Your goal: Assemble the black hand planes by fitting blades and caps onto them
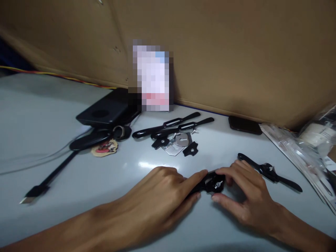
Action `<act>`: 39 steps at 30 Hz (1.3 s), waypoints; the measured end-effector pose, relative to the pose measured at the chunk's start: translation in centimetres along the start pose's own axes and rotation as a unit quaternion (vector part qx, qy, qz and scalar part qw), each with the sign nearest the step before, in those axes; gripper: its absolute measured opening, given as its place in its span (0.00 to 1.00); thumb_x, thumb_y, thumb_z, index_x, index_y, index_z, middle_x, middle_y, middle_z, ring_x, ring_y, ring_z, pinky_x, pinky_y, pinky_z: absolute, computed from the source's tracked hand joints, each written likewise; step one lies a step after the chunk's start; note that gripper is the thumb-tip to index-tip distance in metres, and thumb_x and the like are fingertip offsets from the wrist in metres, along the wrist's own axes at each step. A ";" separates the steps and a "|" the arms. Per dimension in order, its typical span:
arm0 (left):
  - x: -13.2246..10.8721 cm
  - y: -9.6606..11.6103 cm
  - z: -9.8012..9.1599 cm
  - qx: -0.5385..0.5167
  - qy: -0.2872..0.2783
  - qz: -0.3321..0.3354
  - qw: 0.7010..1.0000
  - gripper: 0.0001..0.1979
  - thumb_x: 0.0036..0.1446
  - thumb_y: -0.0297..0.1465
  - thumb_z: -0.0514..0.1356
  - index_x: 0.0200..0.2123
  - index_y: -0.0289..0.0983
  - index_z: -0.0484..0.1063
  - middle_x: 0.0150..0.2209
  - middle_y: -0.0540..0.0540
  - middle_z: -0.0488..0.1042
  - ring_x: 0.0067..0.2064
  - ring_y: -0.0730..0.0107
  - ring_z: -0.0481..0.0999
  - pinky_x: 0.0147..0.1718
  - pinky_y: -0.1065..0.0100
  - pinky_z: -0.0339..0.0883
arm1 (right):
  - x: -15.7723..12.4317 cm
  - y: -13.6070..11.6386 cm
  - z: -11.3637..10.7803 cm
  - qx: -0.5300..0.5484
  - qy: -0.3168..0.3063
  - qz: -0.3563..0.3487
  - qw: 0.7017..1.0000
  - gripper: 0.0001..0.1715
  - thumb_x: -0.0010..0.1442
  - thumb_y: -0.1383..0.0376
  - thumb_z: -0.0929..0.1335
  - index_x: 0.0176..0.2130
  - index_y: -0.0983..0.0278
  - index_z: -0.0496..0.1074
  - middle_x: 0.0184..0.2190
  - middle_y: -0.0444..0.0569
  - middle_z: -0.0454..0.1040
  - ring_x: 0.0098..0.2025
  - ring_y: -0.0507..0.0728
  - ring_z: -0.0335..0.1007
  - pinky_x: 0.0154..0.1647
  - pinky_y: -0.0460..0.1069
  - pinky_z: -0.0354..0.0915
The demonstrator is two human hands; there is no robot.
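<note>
A black spokeshave (217, 184) with a silver screw at its middle lies low over the table in front of me. My left hand (172, 190) is closed around its left handle, thumb and fingers along the body. Curved over its right side is my right hand (249, 192); the index fingertip meets the upper edge of the middle plate and the thumb is at the lower edge. The right handle is hidden behind my right hand. Another black spokeshave (270, 171), with its plate and screw fitted, rests just beyond my right hand.
Two bare spokeshave bodies (181, 127) lie behind, with silver blades (175, 146) and black cap plates (191, 149) heaped before them. To the left are a black box (105, 110) and a USB cable (52, 175). A phone (245, 125) and plastic packets (296, 150) lie right. Cardboard rises behind.
</note>
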State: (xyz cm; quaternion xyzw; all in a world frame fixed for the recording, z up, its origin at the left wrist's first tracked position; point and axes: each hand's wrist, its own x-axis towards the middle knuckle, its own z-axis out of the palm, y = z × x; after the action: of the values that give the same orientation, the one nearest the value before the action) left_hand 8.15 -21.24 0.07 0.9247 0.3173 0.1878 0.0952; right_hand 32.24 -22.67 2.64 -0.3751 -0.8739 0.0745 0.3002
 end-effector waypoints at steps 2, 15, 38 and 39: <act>-0.1 0.0 0.1 0.003 0.009 0.003 1.000 0.15 0.72 0.32 0.49 0.58 0.37 0.66 0.24 0.52 0.76 0.21 0.63 0.74 0.21 0.63 0.54 | -0.1 0.0 0.5 -0.036 0.005 0.004 0.999 0.19 0.69 0.52 0.69 0.42 0.66 0.73 0.26 0.44 0.71 0.27 0.54 0.66 0.34 0.52 0.62; -0.1 -0.2 0.0 -0.009 0.005 0.002 1.000 0.13 0.72 0.32 0.50 0.56 0.38 0.67 0.24 0.53 0.75 0.22 0.65 0.73 0.22 0.64 0.55 | 0.1 0.0 -0.1 0.008 0.009 -0.008 1.000 0.08 0.68 0.67 0.68 0.46 0.68 0.73 0.32 0.49 0.73 0.34 0.56 0.67 0.36 0.52 0.64; 0.0 0.0 -0.1 0.012 -0.002 0.006 1.000 0.15 0.71 0.32 0.51 0.57 0.37 0.68 0.23 0.53 0.74 0.21 0.64 0.73 0.22 0.64 0.54 | 0.5 -0.6 0.9 0.052 -0.027 0.014 0.998 0.09 0.61 0.75 0.64 0.38 0.65 0.71 0.29 0.45 0.70 0.31 0.53 0.65 0.33 0.50 0.60; 0.0 0.0 -0.2 0.011 -0.003 0.004 1.000 0.14 0.71 0.32 0.51 0.57 0.37 0.68 0.22 0.54 0.74 0.21 0.64 0.73 0.22 0.64 0.54 | 0.5 -0.6 0.6 0.066 -0.024 0.022 0.997 0.13 0.59 0.76 0.63 0.42 0.66 0.71 0.31 0.46 0.71 0.33 0.53 0.67 0.34 0.49 0.62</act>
State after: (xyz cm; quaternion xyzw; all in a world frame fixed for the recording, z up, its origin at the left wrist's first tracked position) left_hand 8.08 -21.25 0.26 0.9275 0.3154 0.1816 0.0852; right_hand 31.27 -22.66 2.62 -0.3719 -0.8654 0.1474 0.3017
